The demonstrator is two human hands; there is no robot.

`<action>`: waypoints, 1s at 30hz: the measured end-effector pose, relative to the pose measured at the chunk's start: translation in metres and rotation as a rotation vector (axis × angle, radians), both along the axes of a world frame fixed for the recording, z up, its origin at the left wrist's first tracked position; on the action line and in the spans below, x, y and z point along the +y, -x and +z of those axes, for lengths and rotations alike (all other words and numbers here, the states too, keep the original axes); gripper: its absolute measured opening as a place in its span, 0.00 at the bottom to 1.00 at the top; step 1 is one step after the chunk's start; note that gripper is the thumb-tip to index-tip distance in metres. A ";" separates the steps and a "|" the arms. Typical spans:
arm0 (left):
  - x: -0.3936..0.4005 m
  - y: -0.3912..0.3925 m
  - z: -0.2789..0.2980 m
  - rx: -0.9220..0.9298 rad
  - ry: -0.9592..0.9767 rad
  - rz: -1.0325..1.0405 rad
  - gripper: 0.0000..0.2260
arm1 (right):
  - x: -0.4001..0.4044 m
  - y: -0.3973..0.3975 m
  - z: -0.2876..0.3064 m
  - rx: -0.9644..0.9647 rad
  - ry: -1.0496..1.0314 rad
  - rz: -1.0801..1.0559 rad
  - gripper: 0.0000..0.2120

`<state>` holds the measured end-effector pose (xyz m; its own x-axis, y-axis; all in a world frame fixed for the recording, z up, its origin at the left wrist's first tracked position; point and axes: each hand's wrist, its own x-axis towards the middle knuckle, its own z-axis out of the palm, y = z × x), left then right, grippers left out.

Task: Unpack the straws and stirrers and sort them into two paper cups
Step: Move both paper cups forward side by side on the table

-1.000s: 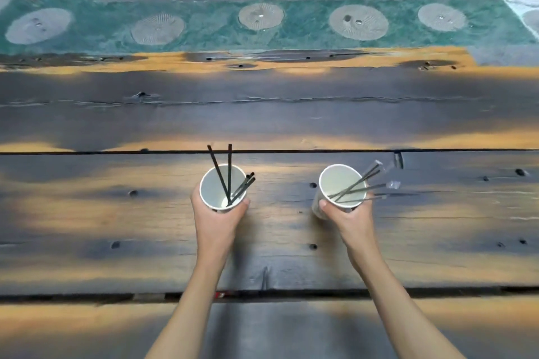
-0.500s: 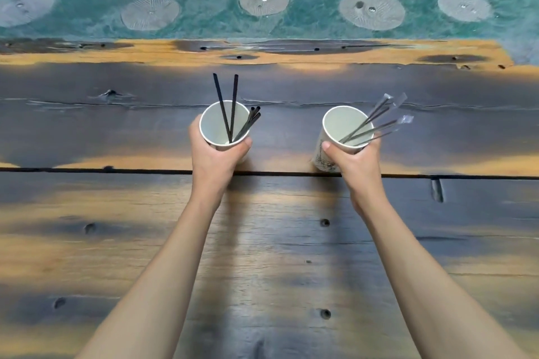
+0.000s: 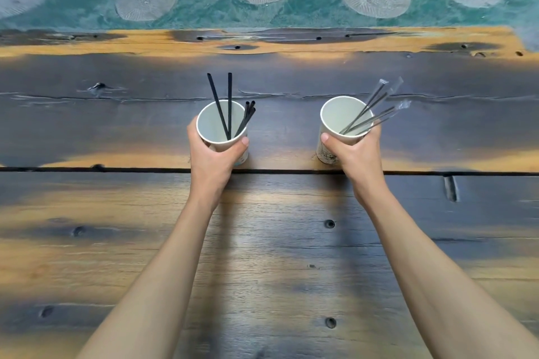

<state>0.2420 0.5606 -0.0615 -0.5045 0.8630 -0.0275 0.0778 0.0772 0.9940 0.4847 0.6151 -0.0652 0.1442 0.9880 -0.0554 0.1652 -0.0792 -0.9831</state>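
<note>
Table: dark scorched-looking wooden planks (image 3: 262, 256) with knots and holes, both bare forearms stretched out over it from the near edge.
Left hand: the left hand (image 3: 211, 159) is wrapped around the left paper cup (image 3: 214, 125), thumb on the right side of the rim.
Right hand: the right hand (image 3: 354, 154) is gripping the right paper cup (image 3: 335, 118) from the near side, thumb on its left wall.
Left cup contents: black straws (image 3: 229, 102), two long ones poking straight up, a few shorter ones (image 3: 248, 116) leaning right.
Right cup contents: thin sticks in clear wrappers (image 3: 376, 109) fanning out to the upper right (can't tell if any are unwrapped).
Cup position: both sit just past the seam between planks, well apart, roughly level with each other.
Beyond the table: green floor (image 3: 204, 3) with pale round patches.
</note>
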 end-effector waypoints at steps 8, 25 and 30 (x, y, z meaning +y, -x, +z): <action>0.001 0.002 -0.001 -0.005 -0.006 -0.011 0.36 | -0.007 0.002 -0.006 -0.003 0.019 -0.015 0.39; -0.035 0.004 0.014 0.069 0.143 0.018 0.43 | -0.039 -0.005 0.013 -0.019 0.116 -0.007 0.47; -0.073 -0.007 0.050 0.123 0.159 0.063 0.39 | -0.078 -0.009 0.047 0.020 0.136 -0.063 0.42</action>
